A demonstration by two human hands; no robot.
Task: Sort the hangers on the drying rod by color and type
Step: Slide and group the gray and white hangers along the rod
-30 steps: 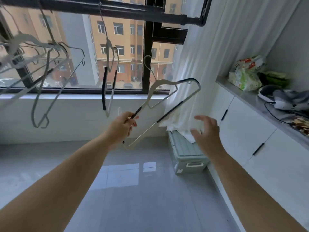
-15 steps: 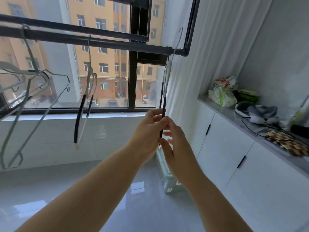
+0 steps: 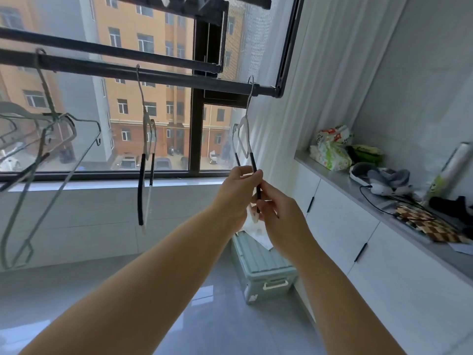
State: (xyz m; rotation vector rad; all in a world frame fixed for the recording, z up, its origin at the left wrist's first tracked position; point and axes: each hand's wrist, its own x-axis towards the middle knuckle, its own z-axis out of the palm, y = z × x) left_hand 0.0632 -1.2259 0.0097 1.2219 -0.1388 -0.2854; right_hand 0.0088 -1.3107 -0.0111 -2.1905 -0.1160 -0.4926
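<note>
Seen from the head camera, a white hanger with black sleeves [image 3: 245, 139] hangs by its hook at the right end of the near drying rod [image 3: 179, 78], close to where the rod meets the dark frame. It is turned edge-on, so it looks very thin.

The left hand [image 3: 236, 190] has its fingers curled round one black sleeve. The right hand [image 3: 280, 210] is just under it and pinches the same black part between thumb and fingers. The two hands touch each other. They hide the bottom of the hanger.

Another white and black hanger [image 3: 146, 139] hangs alone in the middle of the same rod, well apart from the first one. Far to the left hangs a bunch of grey hangers [image 3: 55, 139], all tangled close together. A second rod [image 3: 115, 51] runs behind and above the first.

The white curtain [image 3: 320, 73] hangs just beside the held hanger on the right. Below the hands a green box [image 3: 266, 274] sits on the floor, with a white cloth [image 3: 257, 233] lying on its top. White cupboards [image 3: 337, 226] stand along the right wall. On their grey top [image 3: 337, 179] are some bags [image 3: 330, 148], a grey soft thing [image 3: 381, 178], a black cord [image 3: 371, 199], a checked mat [image 3: 425, 221] and a tall roll [image 3: 453, 167].
</note>
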